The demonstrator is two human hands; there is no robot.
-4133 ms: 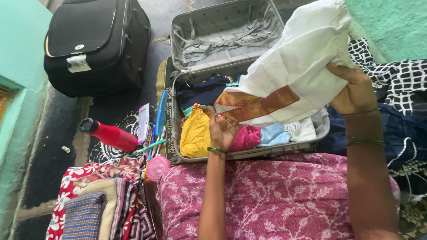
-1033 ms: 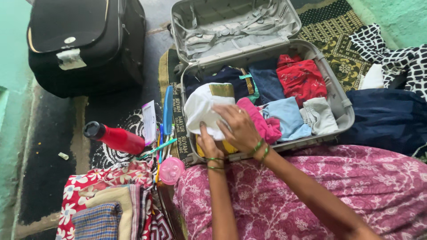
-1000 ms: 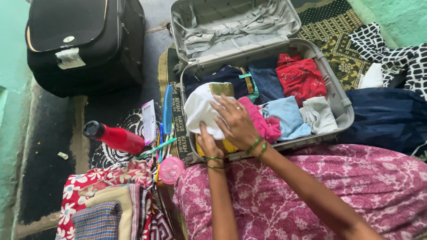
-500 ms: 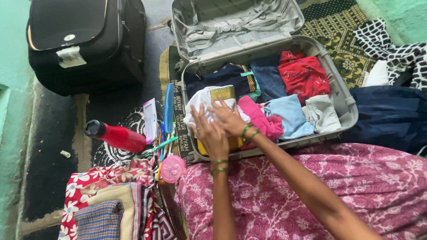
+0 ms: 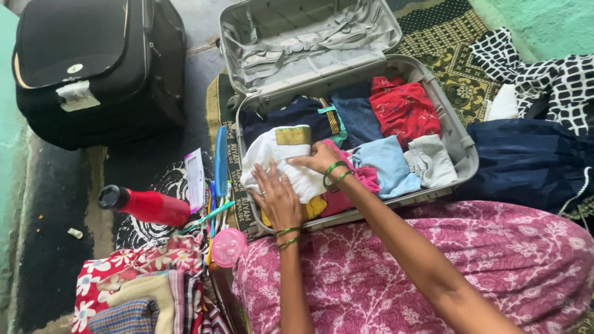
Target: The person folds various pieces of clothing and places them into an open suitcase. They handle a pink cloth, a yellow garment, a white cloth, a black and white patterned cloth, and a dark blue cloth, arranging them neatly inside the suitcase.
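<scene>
An open grey suitcase (image 5: 459, 137) lies on the floor in front of me, packed with folded clothes. My left hand (image 5: 276, 198) lies flat, fingers spread, on a folded white garment with a gold band (image 5: 276, 152) in the near left corner. My right hand (image 5: 320, 159) presses the same white garment from its right side, next to a pink cloth (image 5: 365, 178). A yellow cloth (image 5: 314, 207) shows under the white one. Red (image 5: 405, 109), light blue (image 5: 390, 162), grey (image 5: 431, 159) and dark blue (image 5: 297, 114) clothes fill the other parts.
A shut black suitcase (image 5: 93, 65) stands at far left. A red bottle (image 5: 145, 206), a blue comb (image 5: 221, 161), pens and a pink round lid (image 5: 228, 247) lie left of the case. Folded patterned cloths (image 5: 142, 291) sit at near left. Dark blue (image 5: 526, 161) and black-and-white check fabric (image 5: 544, 74) lie at right.
The white garment, held up over the case four seconds ago, now lies folded in its near left corner. Both hands have flattened it, the right hand sliding to its right edge.
</scene>
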